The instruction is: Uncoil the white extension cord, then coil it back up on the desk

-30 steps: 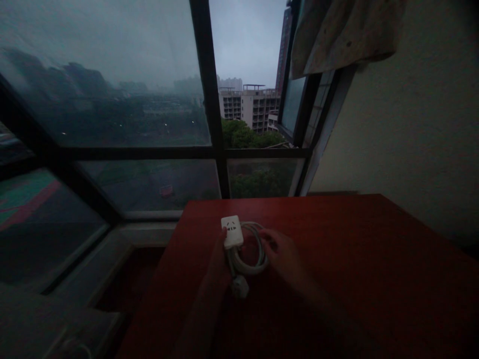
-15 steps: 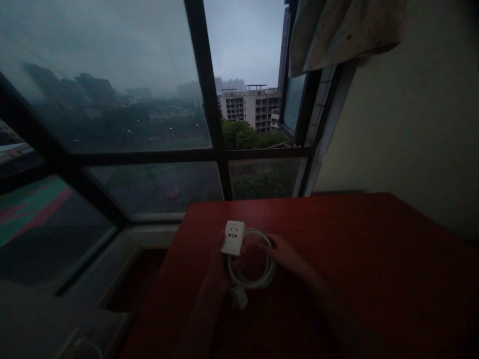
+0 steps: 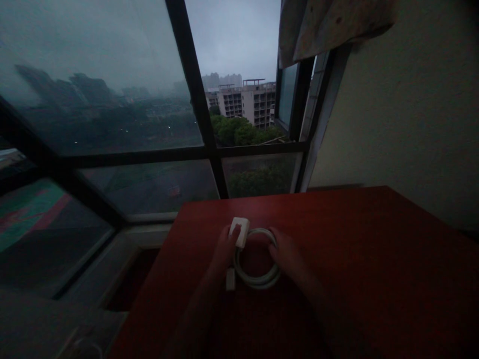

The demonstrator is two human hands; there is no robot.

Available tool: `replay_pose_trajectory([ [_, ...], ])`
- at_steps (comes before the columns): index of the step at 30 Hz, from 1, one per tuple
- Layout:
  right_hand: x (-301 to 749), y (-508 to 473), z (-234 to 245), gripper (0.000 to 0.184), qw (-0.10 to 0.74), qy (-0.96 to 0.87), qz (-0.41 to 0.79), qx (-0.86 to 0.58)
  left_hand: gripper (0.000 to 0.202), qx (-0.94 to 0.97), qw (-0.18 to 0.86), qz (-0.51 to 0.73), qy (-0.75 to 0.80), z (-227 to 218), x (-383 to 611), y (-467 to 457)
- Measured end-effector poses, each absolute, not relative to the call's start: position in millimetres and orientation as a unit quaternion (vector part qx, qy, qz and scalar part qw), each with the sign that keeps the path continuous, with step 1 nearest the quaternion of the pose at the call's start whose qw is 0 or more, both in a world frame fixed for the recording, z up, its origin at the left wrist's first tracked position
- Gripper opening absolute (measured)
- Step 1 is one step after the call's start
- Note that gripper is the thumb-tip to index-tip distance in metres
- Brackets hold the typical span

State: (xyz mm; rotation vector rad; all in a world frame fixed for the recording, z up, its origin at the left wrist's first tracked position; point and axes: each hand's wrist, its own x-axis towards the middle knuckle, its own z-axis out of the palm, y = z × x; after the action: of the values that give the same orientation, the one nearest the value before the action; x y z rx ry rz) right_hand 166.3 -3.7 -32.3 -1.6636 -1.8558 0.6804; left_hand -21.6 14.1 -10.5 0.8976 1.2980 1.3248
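Observation:
A white extension cord has a square socket block (image 3: 242,233) at one end and a cable wound into round loops (image 3: 258,284). My left hand (image 3: 225,245) is closed on the socket block, its thumb lying across the face with the outlet holes. On the right side of the coil, my right hand (image 3: 285,251) grips the cable between thumb and fingers. Below my left hand hangs the white plug (image 3: 230,279), close to the coil's left side. Both hands are over the reddish-brown table (image 3: 337,224); dim light hides some finger detail.
Dark-framed windows (image 3: 130,158) stand behind and left of the table, with a pane open at the right. A stained cloth (image 3: 337,25) hangs at the upper right beside a pale wall (image 3: 404,109). A low ledge (image 3: 149,234) runs below the window.
My left thumb has come over the socket block's face, and the block has tilted. My right hand has moved slightly right with the coil. The plug has turned to hang straighter.

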Motion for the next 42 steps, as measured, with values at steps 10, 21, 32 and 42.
replay_pose_trajectory([
  [10, 179.2, 3.4, -27.4, 0.029, 0.258, -0.7, 0.167, -0.644, 0.029, 0.493, 0.39, 0.501, 0.595, -15.4, -29.8, 3.4],
  [21, 178.6, 0.3, -36.0, 0.039, 0.198, -0.735, 0.172, -0.625, 0.034, 0.543, 0.406, 0.453, 0.579, -9.4, -24.2, -4.0],
  [32, 184.9, -3.5, -8.6, 0.044, 0.1, -0.692, 0.209, -0.683, 0.055, 0.744, 0.173, 0.171, 0.623, -3.0, -33.5, 14.1],
  [42, 161.8, -14.3, -16.6, 0.036, 0.116, -0.747, 0.178, -0.63, 0.057, 0.761, 0.082, 0.037, 0.642, -0.5, -27.7, -10.6],
])
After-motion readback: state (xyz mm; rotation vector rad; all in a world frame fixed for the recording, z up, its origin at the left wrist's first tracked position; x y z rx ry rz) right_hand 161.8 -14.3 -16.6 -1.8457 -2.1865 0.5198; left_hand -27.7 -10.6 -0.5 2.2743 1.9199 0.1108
